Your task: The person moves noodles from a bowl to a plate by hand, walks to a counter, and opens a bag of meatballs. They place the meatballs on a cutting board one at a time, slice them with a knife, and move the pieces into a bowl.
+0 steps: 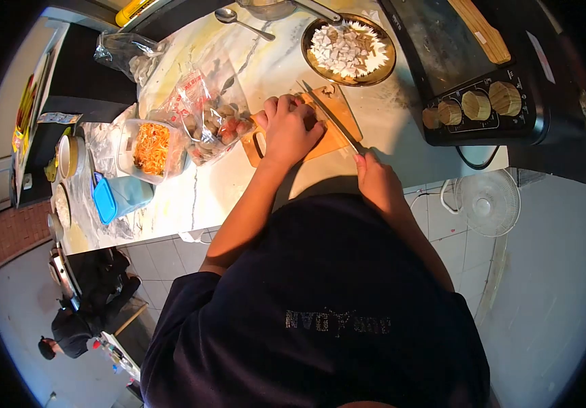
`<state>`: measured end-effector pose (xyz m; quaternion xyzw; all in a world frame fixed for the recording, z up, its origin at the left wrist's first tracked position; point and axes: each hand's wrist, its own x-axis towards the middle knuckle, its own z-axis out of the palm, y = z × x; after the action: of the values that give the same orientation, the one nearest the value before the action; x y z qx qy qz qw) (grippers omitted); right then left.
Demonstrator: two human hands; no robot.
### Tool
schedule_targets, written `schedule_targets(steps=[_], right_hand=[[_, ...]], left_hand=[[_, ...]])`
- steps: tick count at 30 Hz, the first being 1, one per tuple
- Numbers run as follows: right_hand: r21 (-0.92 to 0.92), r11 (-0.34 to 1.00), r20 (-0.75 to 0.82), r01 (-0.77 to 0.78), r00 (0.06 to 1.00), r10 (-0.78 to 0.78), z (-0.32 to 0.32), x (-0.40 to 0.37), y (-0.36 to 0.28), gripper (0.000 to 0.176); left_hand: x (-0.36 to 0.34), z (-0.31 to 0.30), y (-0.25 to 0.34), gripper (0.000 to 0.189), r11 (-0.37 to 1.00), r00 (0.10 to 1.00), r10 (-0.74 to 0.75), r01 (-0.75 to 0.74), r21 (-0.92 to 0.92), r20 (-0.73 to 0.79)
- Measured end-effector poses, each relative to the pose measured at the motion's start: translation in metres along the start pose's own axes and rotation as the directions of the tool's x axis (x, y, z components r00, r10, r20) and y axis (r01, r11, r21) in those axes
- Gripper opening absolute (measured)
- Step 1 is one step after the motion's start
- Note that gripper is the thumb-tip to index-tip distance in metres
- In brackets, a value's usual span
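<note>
Gripping knife (337,123) by handle in closed right hand (378,178), over orange cutting board (321,145). Holding small reddish piece (298,100), mostly hidden, under curled fingers of left hand (287,132), just beside blade. Noted beyond board: plate (312,69) of chopped pieces.

A black appliance (521,134) with a row of knobs (476,106) stands on the desk (170,221); below, near the tiled floor (440,216), is a round, pale, ribbed object (487,202). A spoon (252,29) lies near the far side. A clear tub (124,153) of orange shreds (151,147) sits near a blue-lidded container (133,195). Beyond, a person (72,334) wears dark clothes.
</note>
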<state>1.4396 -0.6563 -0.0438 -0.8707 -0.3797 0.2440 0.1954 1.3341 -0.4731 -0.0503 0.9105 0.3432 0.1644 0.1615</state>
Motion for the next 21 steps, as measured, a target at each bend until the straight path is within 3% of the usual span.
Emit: schedule_targets(steps=[21], right_hand=[[0.046,0.999,-0.041,0.006,0.999,-0.004,-0.001,-0.01,-0.0071,0.036]], left_hand=[[-0.0028,0.003,-0.002,0.031,0.999,0.999,0.033,-0.032,0.029,-0.036]])
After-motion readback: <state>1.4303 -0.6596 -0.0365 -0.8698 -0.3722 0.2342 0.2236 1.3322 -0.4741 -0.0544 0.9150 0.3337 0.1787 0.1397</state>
